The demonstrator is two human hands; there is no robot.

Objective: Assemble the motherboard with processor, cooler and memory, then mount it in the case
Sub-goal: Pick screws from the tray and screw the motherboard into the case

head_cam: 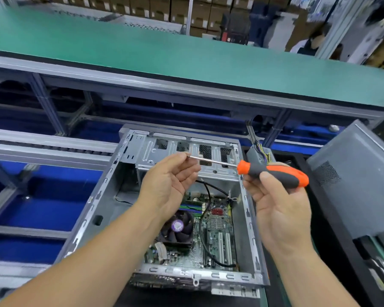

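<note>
bare metal case [91, 209] (matt grey)

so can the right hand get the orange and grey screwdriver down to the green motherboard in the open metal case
Probably yes: the case is open on top and the motherboard lies exposed below the right hand gripping the screwdriver. Only a black cable loops across it.

No text, label or number is sharp enough to read.

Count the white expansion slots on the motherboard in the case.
2 white slots show on the motherboard: one at and one just right of it at, side by side near the case's right wall. The forearms and black cable may hide others.
</note>
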